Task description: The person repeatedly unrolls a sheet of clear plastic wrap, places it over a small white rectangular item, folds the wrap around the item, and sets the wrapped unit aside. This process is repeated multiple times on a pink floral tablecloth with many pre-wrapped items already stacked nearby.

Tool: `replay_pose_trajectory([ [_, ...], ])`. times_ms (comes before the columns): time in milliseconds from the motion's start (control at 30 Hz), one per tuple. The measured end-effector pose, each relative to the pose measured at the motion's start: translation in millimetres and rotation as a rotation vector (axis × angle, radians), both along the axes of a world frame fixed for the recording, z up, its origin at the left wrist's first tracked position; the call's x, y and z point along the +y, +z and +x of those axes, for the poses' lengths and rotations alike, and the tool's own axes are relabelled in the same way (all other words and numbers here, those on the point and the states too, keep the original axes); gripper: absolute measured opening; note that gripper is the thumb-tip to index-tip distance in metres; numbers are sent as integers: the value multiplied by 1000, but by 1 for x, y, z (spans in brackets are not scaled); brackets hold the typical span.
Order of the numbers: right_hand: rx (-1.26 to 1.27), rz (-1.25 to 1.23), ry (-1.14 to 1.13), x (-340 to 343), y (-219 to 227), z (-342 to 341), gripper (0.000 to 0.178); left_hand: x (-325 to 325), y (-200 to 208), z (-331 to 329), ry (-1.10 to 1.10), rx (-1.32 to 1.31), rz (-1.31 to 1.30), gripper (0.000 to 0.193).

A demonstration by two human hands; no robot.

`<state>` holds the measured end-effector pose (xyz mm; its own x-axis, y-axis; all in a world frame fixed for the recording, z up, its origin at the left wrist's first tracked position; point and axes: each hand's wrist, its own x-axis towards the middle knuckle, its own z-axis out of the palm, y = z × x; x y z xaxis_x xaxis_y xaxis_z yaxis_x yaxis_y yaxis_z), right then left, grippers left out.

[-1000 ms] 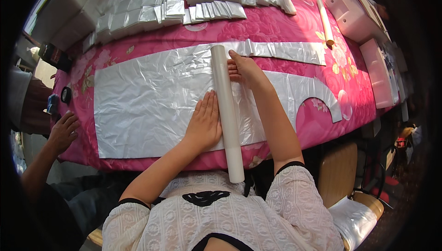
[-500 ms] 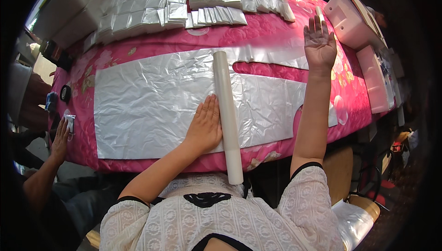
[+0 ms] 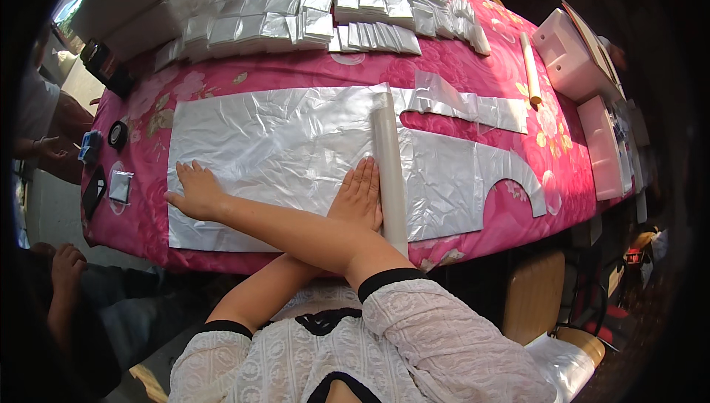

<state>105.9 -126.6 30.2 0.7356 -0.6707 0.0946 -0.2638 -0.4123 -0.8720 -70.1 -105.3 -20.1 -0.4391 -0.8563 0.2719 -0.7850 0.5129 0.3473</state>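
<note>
A thin silvery-white plastic sheet [image 3: 255, 129] with curved cut-outs and strap-like ends on its right lies spread over the table. Across it stands a long pale tube [image 3: 390, 159], pointing away from me. My left hand [image 3: 359, 196] lies flat against the tube's left side, fingers extended together, palm on the sheet. Crossing over my left forearm, my right arm reaches to the sheet's left end. There my right hand [image 3: 198, 192] rests flat on the plastic, fingers spread, holding nothing.
Rows of folded plastic packets [image 3: 296, 15] line the far side of the pink floral cloth [image 3: 355, 70]. Another tube [image 3: 530, 70] lies far right near foam boxes [image 3: 573, 52]. At left are a tape roll [image 3: 117, 134], a phone [image 3: 95, 191] and a small packet [image 3: 120, 186]. Other people are at left.
My right hand has swung from the raised far right across my left arm down onto the sheet's left end. My left hand stays by the tube. The co-worker's hand has withdrawn from the small packet.
</note>
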Motion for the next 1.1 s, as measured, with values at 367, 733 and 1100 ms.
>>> replay_pose_trajectory([
  [367,29,-589,-6,-4,51,-253,50,4,8,14,9,135,106,71],
  [733,467,-643,100,-8,15,-348,63,26,60,84,14,644,115,84],
  [1100,-308,-253,469,12,57,-133,28,137,53,223,651,1154,136,66],
])
